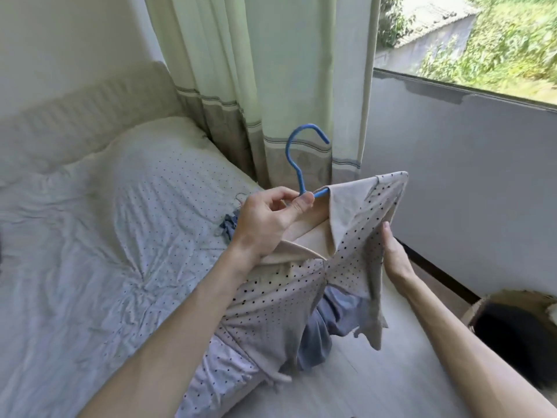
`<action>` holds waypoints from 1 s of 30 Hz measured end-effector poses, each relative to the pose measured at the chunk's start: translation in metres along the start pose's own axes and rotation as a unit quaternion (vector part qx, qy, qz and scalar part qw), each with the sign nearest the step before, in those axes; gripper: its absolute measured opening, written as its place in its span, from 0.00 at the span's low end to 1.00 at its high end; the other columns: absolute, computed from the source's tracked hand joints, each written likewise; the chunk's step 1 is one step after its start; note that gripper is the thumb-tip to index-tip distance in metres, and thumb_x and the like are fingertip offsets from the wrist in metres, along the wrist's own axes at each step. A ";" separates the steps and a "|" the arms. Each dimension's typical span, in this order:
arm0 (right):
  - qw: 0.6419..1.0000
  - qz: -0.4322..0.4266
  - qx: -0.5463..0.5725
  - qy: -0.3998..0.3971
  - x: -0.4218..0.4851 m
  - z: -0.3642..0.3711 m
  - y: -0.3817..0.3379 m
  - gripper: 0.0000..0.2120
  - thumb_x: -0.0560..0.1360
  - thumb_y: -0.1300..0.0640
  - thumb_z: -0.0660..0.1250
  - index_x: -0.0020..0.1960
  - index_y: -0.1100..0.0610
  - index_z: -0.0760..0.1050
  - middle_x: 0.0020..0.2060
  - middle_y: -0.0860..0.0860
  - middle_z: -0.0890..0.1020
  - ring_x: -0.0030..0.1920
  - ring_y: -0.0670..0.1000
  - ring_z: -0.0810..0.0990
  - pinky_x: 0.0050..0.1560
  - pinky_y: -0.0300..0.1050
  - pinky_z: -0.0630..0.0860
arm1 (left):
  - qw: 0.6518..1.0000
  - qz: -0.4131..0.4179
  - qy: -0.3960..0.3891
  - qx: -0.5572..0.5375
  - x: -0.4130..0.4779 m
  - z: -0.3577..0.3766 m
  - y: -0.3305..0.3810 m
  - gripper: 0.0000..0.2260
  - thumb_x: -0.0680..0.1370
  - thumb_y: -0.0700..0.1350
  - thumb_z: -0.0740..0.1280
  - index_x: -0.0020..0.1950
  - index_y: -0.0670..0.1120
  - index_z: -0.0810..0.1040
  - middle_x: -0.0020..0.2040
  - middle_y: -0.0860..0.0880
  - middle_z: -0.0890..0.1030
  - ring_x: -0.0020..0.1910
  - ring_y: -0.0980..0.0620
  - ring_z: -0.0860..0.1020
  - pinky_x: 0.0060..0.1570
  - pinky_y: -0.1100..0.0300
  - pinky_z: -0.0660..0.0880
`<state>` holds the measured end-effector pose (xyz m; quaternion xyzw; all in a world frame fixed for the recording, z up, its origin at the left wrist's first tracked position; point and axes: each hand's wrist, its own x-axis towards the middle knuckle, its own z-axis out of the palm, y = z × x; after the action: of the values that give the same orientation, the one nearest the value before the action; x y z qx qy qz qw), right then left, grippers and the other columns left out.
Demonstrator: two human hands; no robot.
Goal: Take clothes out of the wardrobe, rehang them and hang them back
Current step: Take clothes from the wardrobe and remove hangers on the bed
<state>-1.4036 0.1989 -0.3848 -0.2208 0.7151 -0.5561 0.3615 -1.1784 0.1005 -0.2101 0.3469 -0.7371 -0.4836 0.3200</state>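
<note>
Left hand (268,218) pinched the blue hanger (298,174) at its neck, mid-frame; right hand (395,255) gripped the dotted beige shirt (352,236) alongside.

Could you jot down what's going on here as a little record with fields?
left hand: pinches the blue hanger just below its hook
right hand: grips the dotted shirt near one shoulder
dotted shirt: beige, collared, partly on the hanger
blue garment: lies at the edge of the bed, under the shirt
backdrop: curtain, window
</note>
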 end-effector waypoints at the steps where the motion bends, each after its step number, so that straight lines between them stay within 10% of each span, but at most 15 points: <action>1: 1.000 -0.002 0.001 -0.008 0.003 0.001 -0.001 0.34 0.82 0.33 0.50 0.78 0.55 0.65 0.76 0.52 0.67 0.76 0.53 0.65 0.78 0.56 0.59 | 1.000 -0.003 0.006 -0.008 0.006 0.001 0.005 0.13 0.72 0.60 0.73 0.41 0.51 0.85 0.26 0.56 0.71 0.24 0.57 0.64 0.27 0.62 0.61; 15: 0.998 0.022 0.051 -0.007 0.027 -0.019 -0.009 0.27 0.81 0.36 0.57 0.73 0.51 0.72 0.69 0.50 0.76 0.67 0.53 0.75 0.71 0.62 0.69 | 0.999 -0.023 -0.046 -0.013 0.049 0.062 0.039 0.12 0.75 0.55 0.74 0.44 0.47 0.86 0.28 0.58 0.76 0.25 0.60 0.69 0.33 0.61 0.64; 19: 0.998 0.014 0.056 0.005 0.018 -0.024 -0.009 0.13 0.81 0.39 0.58 0.55 0.43 0.77 0.57 0.48 0.81 0.60 0.52 0.79 0.66 0.61 0.73 | 0.998 -0.022 -0.063 0.022 0.059 0.088 0.047 0.13 0.74 0.58 0.74 0.44 0.49 0.86 0.26 0.60 0.75 0.26 0.62 0.71 0.36 0.63 0.66; 27: 0.996 -0.002 0.083 0.017 0.003 -0.074 -0.006 0.23 0.68 0.44 0.69 0.52 0.61 0.73 0.53 0.59 0.82 0.53 0.58 0.79 0.65 0.63 0.71 | 0.993 -0.020 -0.117 -0.001 0.080 0.141 0.054 0.14 0.74 0.59 0.73 0.46 0.49 0.86 0.33 0.60 0.80 0.29 0.65 0.74 0.37 0.65 0.68; 30: 0.996 -0.012 0.061 0.058 0.000 -0.100 -0.005 0.23 0.66 0.40 0.75 0.52 0.54 0.77 0.47 0.47 0.86 0.50 0.50 0.84 0.52 0.51 0.79 | 0.988 -0.030 -0.141 -0.046 0.080 0.162 0.058 0.14 0.75 0.58 0.73 0.45 0.48 0.86 0.26 0.60 0.75 0.24 0.63 0.71 0.33 0.64 0.67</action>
<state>-1.4803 0.2616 -0.3679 -0.1739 0.6971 -0.6148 0.3253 -1.3654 0.1311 -0.1984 0.2820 -0.7414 -0.5703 0.2135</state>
